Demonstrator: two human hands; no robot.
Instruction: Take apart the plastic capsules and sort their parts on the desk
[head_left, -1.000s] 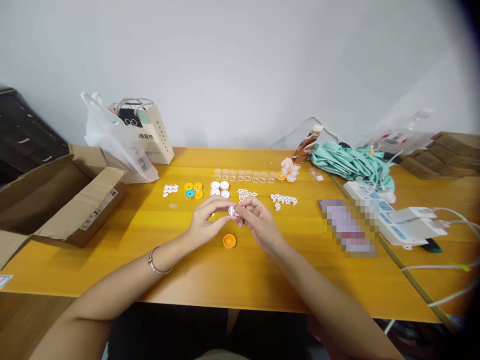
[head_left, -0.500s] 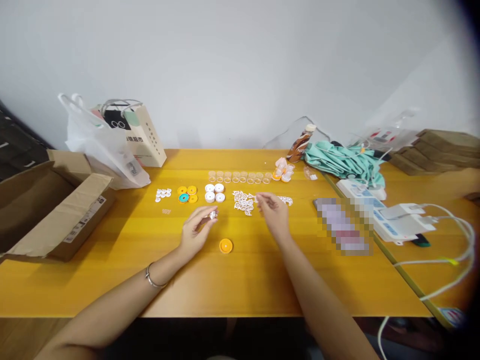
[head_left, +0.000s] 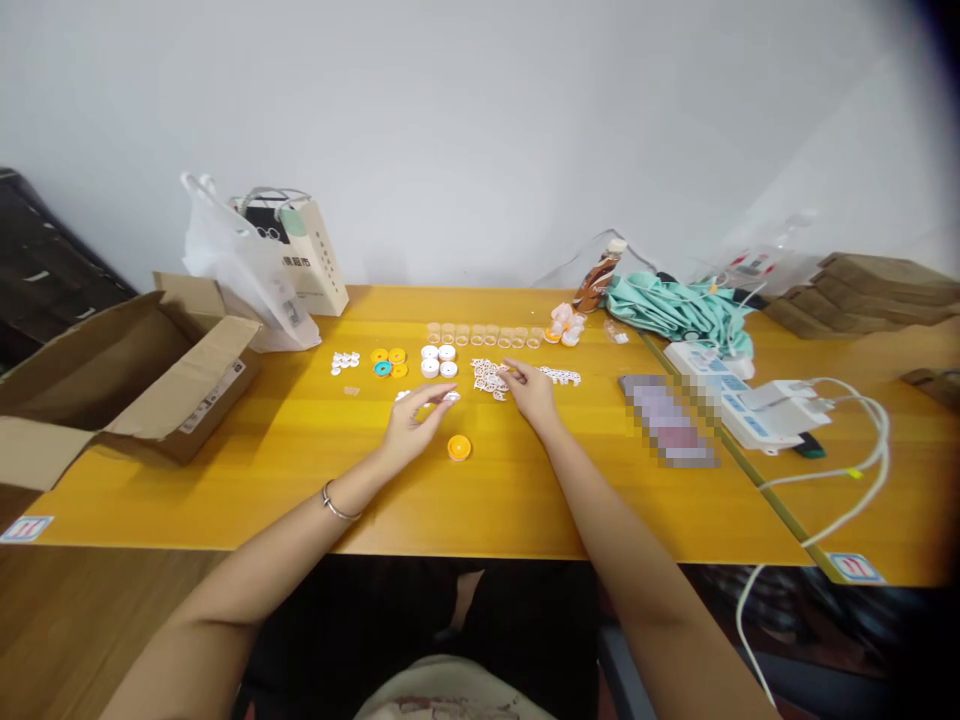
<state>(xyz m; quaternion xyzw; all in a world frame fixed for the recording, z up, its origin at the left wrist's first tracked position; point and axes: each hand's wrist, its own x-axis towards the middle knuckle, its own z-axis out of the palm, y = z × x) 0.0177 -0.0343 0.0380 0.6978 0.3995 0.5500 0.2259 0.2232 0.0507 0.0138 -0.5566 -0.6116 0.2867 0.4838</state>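
Note:
My left hand (head_left: 414,420) is raised over the table, thumb and fingers pinched on a small white plastic part (head_left: 451,397). More white plastic (head_left: 403,396) shows just behind its fingers. My right hand (head_left: 531,393) has its fingertips together at the right side of a pile of white openwork, wheel-like pieces (head_left: 487,376); whatever lies between them is too small to make out. An orange round cap (head_left: 459,447) rests on the table between my forearms. Behind my left hand sit white round caps (head_left: 430,368), orange caps (head_left: 379,355) and one teal cap (head_left: 383,369).
A row of clear cups (head_left: 477,337) stands farther back, near bagged orange-and-clear pieces (head_left: 564,325) and a brown bottle (head_left: 598,280). Small white parts (head_left: 345,360) lie left. An open carton (head_left: 202,400) is at far left; a phone (head_left: 667,425) and power strip (head_left: 731,400) are right.
The view has tilted down, so the table sits higher in the picture. My right fingertips have come to the pile's edge. My left hand keeps its pinch on the white part.

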